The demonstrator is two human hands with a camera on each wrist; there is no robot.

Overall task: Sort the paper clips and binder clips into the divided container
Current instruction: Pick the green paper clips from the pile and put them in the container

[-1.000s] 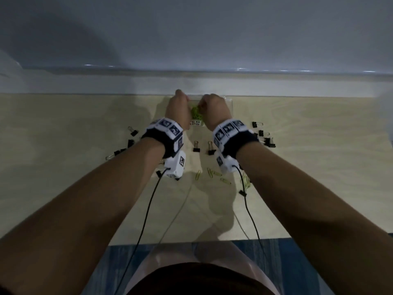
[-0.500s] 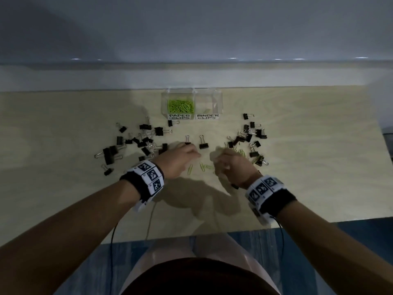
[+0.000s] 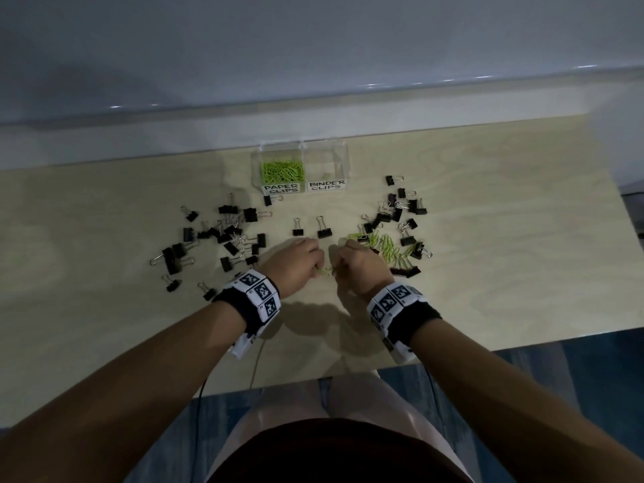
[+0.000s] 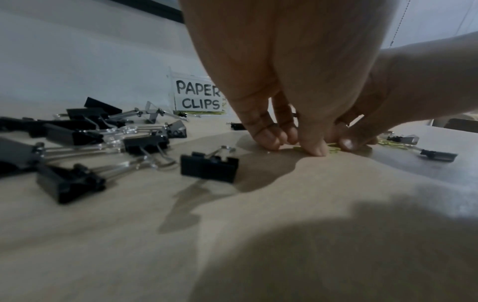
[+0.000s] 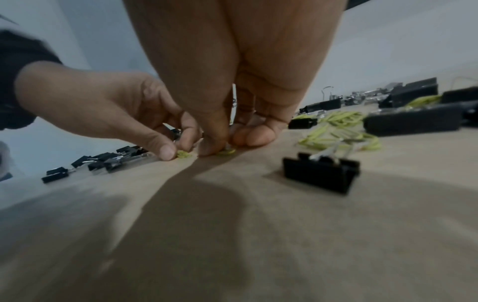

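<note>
A clear divided container [image 3: 348, 162] stands at the table's far edge. Its "PAPER CLIPS" half holds a heap of green paper clips [image 3: 282, 170]; its "BINDER CLIPS" half [image 3: 326, 165] looks nearly bare. Both hands are down on the table centre, fingertips close together. My left hand [image 3: 315, 268] pinches a green paper clip [image 5: 183, 154] against the wood. My right hand [image 3: 337, 270] has curled fingers [image 5: 214, 147] pinching another green paper clip [image 5: 229, 151]. More loose green clips [image 3: 383, 245] lie just right of it.
Black binder clips lie in a left pile [image 3: 223, 238] and a right pile [image 3: 400, 210], and two [image 3: 298, 231] sit ahead of the hands. One binder clip [image 5: 320, 173] lies close beside my right wrist. The near table edge [image 3: 278, 381] is by my lap.
Both hands have come back from over the container to the table centre and dropped onto the loose green clips, fingers now closing on them.
</note>
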